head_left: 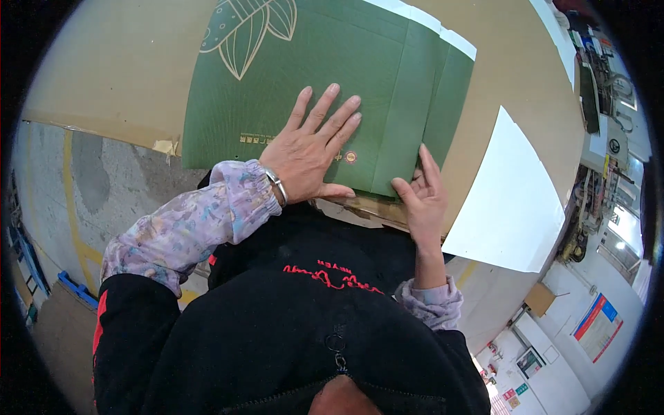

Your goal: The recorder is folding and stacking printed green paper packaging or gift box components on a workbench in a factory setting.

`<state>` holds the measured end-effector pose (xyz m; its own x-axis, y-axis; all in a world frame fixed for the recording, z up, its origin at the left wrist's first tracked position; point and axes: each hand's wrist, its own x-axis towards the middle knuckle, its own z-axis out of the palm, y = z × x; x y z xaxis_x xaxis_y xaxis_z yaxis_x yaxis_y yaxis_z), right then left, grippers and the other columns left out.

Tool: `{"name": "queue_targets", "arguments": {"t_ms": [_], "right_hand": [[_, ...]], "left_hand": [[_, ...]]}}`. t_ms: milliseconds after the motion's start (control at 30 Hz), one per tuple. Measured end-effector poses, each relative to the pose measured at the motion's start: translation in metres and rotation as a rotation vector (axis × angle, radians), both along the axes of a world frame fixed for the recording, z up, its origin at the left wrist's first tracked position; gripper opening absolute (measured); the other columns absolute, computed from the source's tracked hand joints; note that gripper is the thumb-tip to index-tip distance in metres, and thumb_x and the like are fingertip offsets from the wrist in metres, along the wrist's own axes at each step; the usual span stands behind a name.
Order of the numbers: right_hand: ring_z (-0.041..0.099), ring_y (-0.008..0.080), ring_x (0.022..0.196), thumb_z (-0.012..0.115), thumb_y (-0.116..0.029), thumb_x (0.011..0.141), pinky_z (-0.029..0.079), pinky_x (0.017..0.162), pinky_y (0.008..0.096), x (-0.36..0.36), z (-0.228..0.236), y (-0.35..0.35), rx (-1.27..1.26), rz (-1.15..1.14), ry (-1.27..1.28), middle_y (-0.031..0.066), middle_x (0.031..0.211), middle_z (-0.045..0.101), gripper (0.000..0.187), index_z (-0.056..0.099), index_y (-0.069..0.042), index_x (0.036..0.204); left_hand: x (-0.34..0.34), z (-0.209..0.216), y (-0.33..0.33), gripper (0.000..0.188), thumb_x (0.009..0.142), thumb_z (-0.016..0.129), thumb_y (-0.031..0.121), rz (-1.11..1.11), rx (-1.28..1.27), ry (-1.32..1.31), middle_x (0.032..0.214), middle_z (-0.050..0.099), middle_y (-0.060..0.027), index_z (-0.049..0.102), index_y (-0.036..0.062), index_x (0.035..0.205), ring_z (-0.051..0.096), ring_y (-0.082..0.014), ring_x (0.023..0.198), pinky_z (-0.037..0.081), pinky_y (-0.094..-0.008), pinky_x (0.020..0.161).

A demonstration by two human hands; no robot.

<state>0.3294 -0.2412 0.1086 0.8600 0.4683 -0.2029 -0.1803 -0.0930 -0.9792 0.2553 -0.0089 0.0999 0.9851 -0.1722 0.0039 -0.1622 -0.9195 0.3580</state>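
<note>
Brown cardboard-covered tabletop (111,62), torn at its near edge with a scrap of tape (164,146). White sheet (508,200) lying at the right, overhanging the edge. Grey concrete floor (104,187) below left, marked by a yellow line (69,207). Blue pallet (76,289) farther down. Small cardboard box (539,299) at lower right.

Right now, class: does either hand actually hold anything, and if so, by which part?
Neither grips. The left hand lies flat, fingers spread, pressing the green flat printed card sheet near its lower edge. The right hand touches the sheet's lower right corner.
</note>
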Motion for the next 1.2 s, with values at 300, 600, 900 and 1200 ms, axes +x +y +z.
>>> {"name": "queue_targets", "arguments": {"t_ms": [300,600,900,1200], "right_hand": [[0.057,0.0106,0.076,0.067,0.001,0.085,0.049,0.066,0.0225,0.0,0.009,0.013,-0.508,0.037,-0.016,0.0045,0.094,0.062,0.074,0.028,-0.004,0.148],[0.056,0.0255,0.103,0.073,-0.023,0.077,0.047,0.083,0.0355,0.018,0.034,0.004,-0.9,0.566,-0.427,0.0178,0.126,0.053,0.086,0.028,-0.005,0.148],[0.016,0.0377,0.143,0.064,-0.032,0.081,0.016,0.116,0.0512,0.012,0.016,0.003,-0.989,0.739,-0.846,0.0167,0.154,0.022,0.08,0.029,0.0,0.146],[0.014,0.0362,0.144,0.067,-0.033,0.08,0.011,0.114,0.0577,0.017,0.021,0.027,-1.024,0.758,-0.828,0.015,0.156,0.018,0.087,0.022,-0.001,0.148]], "left_hand": [[0.004,-0.007,-0.004,0.094,0.072,0.053,0.075,-0.009,-0.038,0.017,0.158,0.015,-0.009,0.034,0.0214,0.146,0.005,-0.0411,0.144,0.002,-0.061,0.114],[0.007,-0.001,-0.001,0.08,0.075,0.054,0.071,-0.06,-0.047,0.036,0.158,0.015,-0.009,0.038,0.0329,0.143,0.005,-0.0459,0.143,0.002,-0.067,0.11],[0.011,0.003,-0.001,0.083,0.074,0.055,0.07,-0.079,-0.085,0.079,0.158,0.013,-0.0109,0.038,0.0298,0.144,0.003,-0.048,0.142,0.0,-0.0681,0.11],[0.011,0.012,0.001,0.091,0.078,0.046,0.074,-0.09,0.01,0.135,0.157,0.016,-0.011,0.034,0.0154,0.147,0.006,-0.046,0.142,0.004,-0.0671,0.11]]}}
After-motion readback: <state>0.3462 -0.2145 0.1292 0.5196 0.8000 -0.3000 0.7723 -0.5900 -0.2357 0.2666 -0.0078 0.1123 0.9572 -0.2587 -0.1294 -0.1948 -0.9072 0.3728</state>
